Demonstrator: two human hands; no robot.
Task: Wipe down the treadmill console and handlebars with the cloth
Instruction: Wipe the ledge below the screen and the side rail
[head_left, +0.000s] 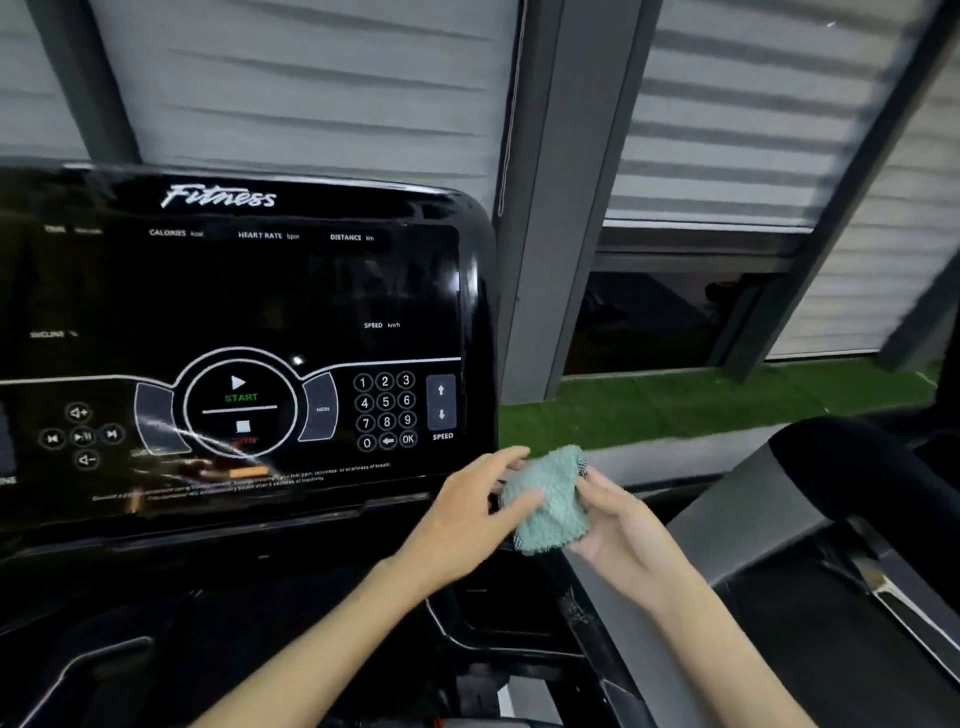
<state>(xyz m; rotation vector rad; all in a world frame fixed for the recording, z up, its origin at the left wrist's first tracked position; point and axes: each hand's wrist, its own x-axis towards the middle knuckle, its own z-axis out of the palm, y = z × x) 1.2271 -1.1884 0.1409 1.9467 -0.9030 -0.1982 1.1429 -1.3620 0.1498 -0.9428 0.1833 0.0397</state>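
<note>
Teal cloth (550, 501) is bunched mid-air just off the console's (234, 312) lower right corner, near the right handlebar (841, 467). Left hand (467, 514) pinches one side and right hand (618, 525) grips from beneath. Likely refolding it for a clean wiping face.

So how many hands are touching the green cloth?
2. The left hand pinches the cloth at its left edge; the right hand holds it from the right.

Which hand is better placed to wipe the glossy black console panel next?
Left, probably. The left hand pinches the crumpled teal terry cloth just beside the glossy black console panel; the right hand, also holding it, sits farther out, toward the grey side rail.
</note>
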